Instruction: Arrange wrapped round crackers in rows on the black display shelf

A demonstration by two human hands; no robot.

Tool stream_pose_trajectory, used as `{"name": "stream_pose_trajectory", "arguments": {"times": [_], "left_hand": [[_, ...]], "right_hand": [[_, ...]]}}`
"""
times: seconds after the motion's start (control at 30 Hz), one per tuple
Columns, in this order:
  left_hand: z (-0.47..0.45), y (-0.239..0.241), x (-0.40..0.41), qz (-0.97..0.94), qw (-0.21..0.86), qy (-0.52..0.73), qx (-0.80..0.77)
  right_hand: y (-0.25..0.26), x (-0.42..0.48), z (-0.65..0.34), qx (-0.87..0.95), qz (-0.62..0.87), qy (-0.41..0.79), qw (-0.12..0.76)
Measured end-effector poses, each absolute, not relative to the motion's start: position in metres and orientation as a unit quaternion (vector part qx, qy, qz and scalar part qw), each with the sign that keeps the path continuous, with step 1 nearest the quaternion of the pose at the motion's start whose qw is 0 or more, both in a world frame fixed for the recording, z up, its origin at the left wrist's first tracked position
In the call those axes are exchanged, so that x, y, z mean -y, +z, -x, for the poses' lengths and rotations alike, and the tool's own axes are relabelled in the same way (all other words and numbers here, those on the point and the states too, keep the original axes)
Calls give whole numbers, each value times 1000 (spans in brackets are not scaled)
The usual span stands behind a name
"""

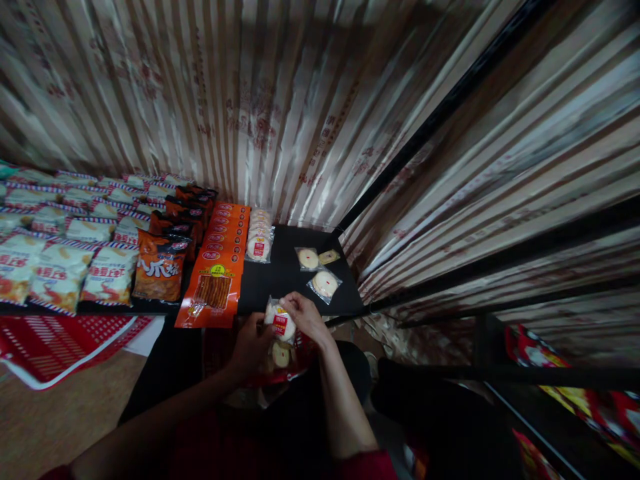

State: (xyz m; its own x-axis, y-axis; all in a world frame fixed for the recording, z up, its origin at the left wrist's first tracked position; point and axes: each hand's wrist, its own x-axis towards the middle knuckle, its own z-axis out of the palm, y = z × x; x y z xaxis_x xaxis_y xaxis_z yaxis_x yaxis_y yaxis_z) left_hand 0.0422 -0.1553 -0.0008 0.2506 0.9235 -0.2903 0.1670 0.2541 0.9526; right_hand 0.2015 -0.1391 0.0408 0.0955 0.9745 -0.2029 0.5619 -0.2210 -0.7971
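- Pinching a clear-wrapped cracker packet (281, 325) from both sides, the left hand (253, 341) and the right hand (302, 313) are holding it just beyond the front edge of the black shelf (285, 280), above the person's lap.
- Left forearm (185, 399) is slanting up from the lower left corner, with the hand gripping the packet's left side and its thumb lying toward the red label.
- Right forearm (345, 407) is rising more steeply from a dark red sleeve (367, 465); that hand is bending over the packet's upper right corner, fingers curling inward and pressing on the wrapper.
- Inside the held packet, pale round crackers are showing through shiny film; the red label is carrying white characters, with a small yellow mark above it.
- Directly below, another clear packet with a yellowish cracker (281, 355) is showing over red packaging whose shape is too dark to make out.
- On the shelf, a row of similar cracker packets (259, 235) is standing beside overlapping orange snack packs (215, 267).
- Nearer the shelf's right end, two round-cracker packets (325, 285) and a small yellowish packet (329, 257) are lying loose.
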Motion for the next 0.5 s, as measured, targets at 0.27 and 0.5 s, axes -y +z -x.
{"name": "stream_pose_trajectory", "arguments": {"times": [0.27,0.5], "left_hand": [[-40,0,138,-492,559,406,-530],[-41,-3,127,-474,557,419,-538]], "right_hand": [[37,137,-190,481,650,440,390],[30,140,-189,495,641,427,402]]}}
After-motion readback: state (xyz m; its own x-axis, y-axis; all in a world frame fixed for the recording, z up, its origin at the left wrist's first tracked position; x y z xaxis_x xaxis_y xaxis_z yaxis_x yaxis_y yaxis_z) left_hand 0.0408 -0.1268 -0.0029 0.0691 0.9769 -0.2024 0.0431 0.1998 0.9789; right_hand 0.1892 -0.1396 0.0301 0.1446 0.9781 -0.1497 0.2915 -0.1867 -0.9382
